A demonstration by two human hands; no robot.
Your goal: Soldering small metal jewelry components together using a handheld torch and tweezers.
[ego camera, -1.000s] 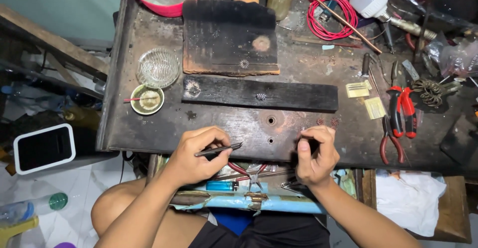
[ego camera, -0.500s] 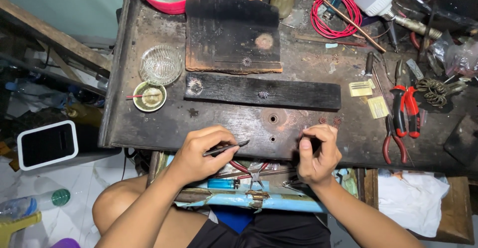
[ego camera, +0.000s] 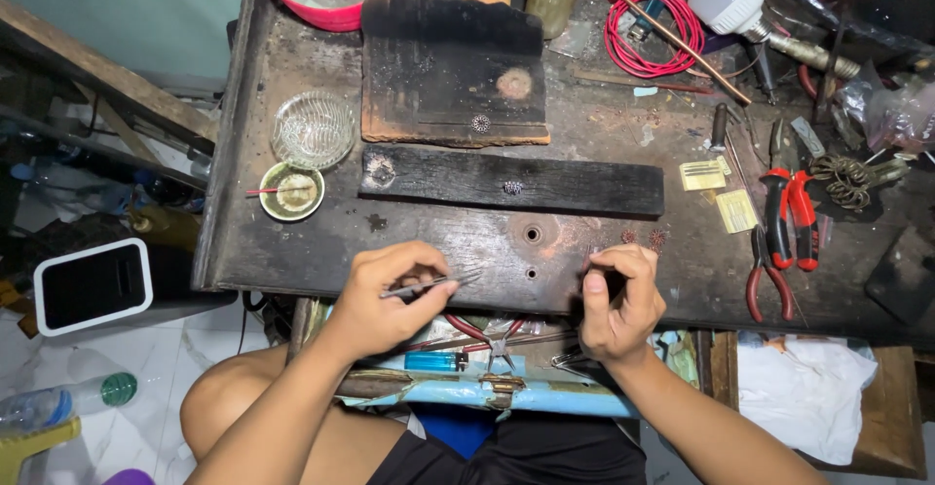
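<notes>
A small repair workshop: around the scorched dark wooden workbench (ego camera: 292,251) lie red-handled pliers (ego camera: 789,217), a coiled red wire (ego camera: 648,32) and charred wooden blocks (ego camera: 511,181).

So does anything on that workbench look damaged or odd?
Yes. The dark wooden board at the back is charred black with a pale burnt ring, and the long plank in front is scorched too. The bench top itself has small drilled holes.
</notes>
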